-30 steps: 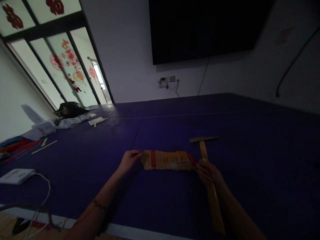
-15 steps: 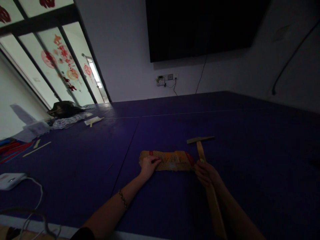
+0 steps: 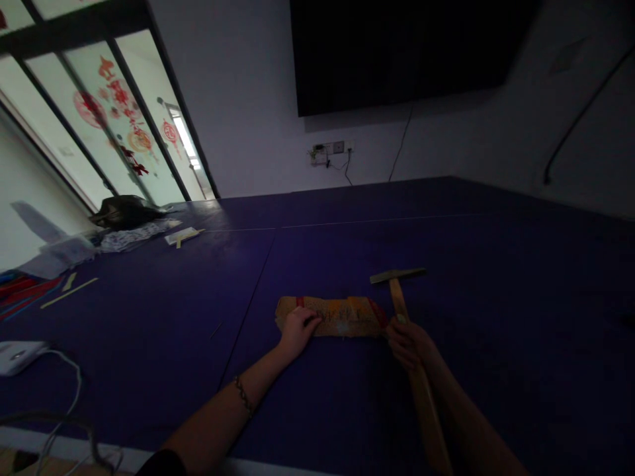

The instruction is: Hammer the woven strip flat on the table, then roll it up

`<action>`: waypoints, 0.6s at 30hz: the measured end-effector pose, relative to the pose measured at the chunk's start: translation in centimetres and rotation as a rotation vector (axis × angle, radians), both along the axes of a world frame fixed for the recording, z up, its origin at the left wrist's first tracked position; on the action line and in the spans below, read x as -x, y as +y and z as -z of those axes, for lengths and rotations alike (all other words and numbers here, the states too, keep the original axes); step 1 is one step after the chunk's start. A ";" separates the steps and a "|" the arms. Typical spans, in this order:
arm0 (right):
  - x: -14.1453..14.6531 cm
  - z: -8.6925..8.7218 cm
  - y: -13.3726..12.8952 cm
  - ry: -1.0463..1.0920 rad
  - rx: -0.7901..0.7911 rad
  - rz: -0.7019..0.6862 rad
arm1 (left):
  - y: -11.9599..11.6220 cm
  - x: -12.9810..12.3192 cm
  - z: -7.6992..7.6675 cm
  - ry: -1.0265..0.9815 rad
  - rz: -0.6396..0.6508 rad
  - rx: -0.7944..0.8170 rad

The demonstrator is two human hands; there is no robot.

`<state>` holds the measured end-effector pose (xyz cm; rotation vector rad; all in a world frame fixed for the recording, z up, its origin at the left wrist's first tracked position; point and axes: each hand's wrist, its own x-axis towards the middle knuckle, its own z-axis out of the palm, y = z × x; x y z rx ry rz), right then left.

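Observation:
A strip of brown cardboard (image 3: 347, 318) with red and orange marks and several thin dark pieces on it lies on the purple table (image 3: 317, 258). On its left part rests my left hand (image 3: 299, 327), fingers pinched together; what they hold is too small to make out. My right hand (image 3: 409, 340) is wrapped round the wooden handle of a hammer (image 3: 398, 301), beside the cardboard's right end. The hammer's metal head points away from me, beyond the cardboard, and its long handle runs back toward the bottom edge.
At the left are red and blue strips (image 3: 24, 297), a white device (image 3: 20, 357) with a cable, and a thin yellow strip (image 3: 69, 293). A black bag (image 3: 126, 211) and papers lie at the back left. A dark screen (image 3: 411, 53) hangs on the wall.
The view has shifted slightly, so the doors and left-side objects appear a little further left and higher. Both hands and the hammer keep nearly the same positions.

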<state>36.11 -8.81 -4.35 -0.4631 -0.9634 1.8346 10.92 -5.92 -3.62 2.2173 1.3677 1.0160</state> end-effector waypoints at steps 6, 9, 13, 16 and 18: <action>0.0 -0.2 -0.2 -0.017 0.012 0.028 | -0.1 -0.1 -0.1 -0.007 0.006 -0.006; 0.0 -0.3 -0.3 -0.021 0.016 0.042 | -0.2 -0.1 -0.2 -0.034 -0.002 0.007; 0.2 -0.3 -0.4 -0.017 0.022 0.071 | -0.2 0.0 -0.2 -0.055 -0.030 0.023; 0.3 -0.5 -0.4 -0.024 0.025 0.076 | -0.1 0.1 -0.2 -0.052 -0.051 0.042; 0.3 -0.7 -0.4 -0.034 0.023 0.059 | -0.1 0.1 -0.2 -0.044 -0.053 0.051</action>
